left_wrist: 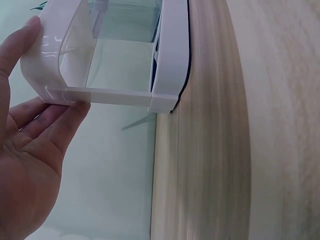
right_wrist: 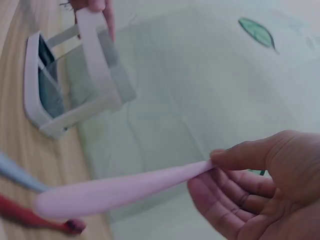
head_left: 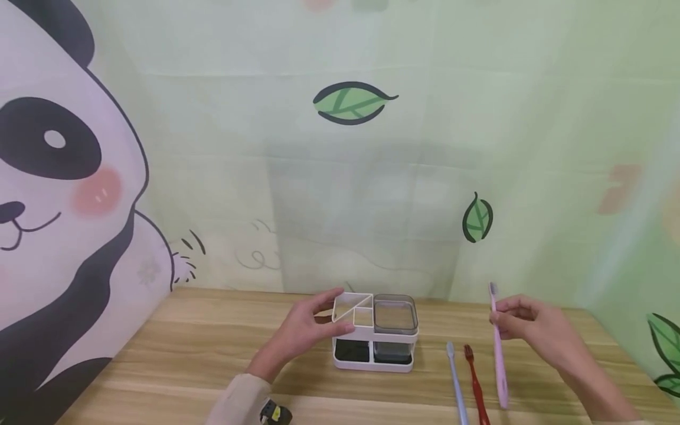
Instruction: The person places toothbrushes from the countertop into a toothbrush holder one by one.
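A white toothbrush holder (head_left: 390, 339) with a divided top and a clear grey cup stands on the table. My left hand (head_left: 303, 327) grips its upper left side, thumb at the front and fingers behind; the left wrist view shows them around the holder's white top tier (left_wrist: 50, 52). To the right, my right hand (head_left: 539, 330) pinches a pink toothbrush (head_left: 500, 366) between thumb and fingers near its neck, bristles up and handle hanging down. Between holder and right hand lie a blue toothbrush (head_left: 456, 378) and a red toothbrush (head_left: 476, 386), heads pointing away.
The wooden table (head_left: 196, 342) ends at a green backdrop (head_left: 212, 177) printed with a panda and leaves. A small black object with a yellow label (head_left: 276, 412) sits beside the left sleeve (head_left: 241, 398) at the front.
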